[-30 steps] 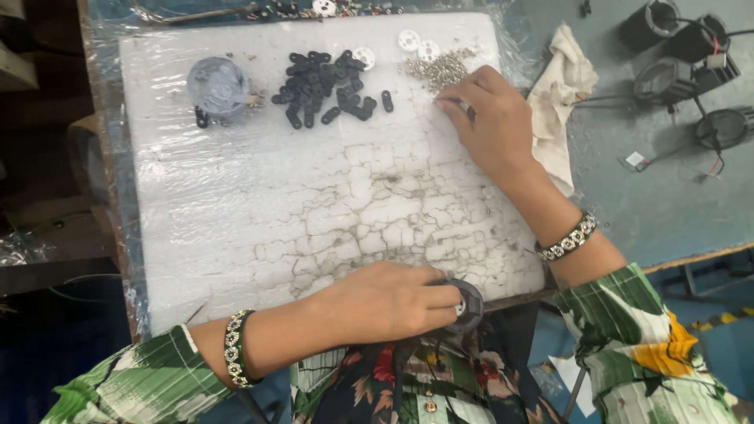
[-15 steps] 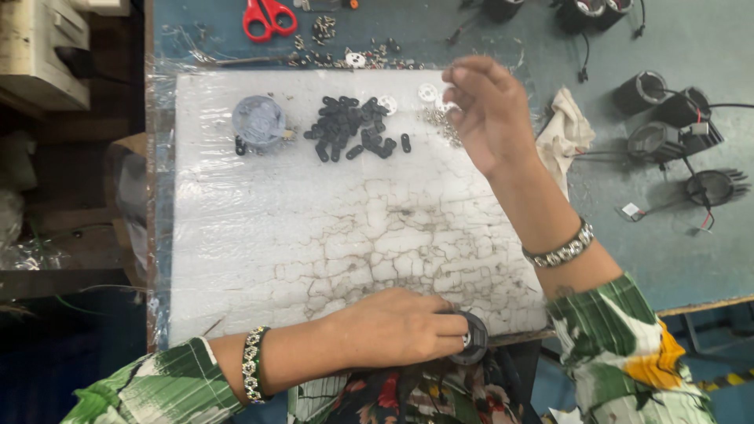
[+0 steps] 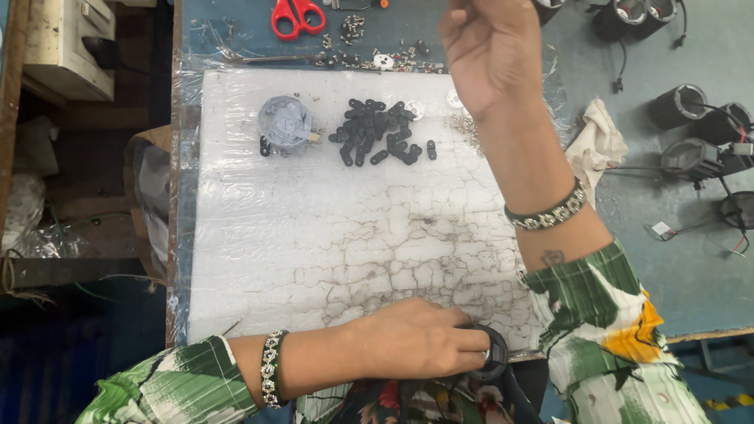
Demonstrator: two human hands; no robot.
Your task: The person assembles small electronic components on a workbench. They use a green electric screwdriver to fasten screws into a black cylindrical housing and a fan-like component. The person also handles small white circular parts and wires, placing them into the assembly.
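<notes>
Head view: left hand (image 3: 416, 341) fingers curled around black round part (image 3: 496, 353); right hand (image 3: 491, 47) fingers loosely curled, contents unclear.

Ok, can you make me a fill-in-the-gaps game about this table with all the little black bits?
1. The scissors at the top of the bench have ____ handles.
2. The left hand rests on a round black ____ at the near edge of the white board.
3. The pile of small black pieces lies to the ____ of the round grey part.
4. Each wrist wears a ____.

Missing words: red; part; right; bracelet
</notes>
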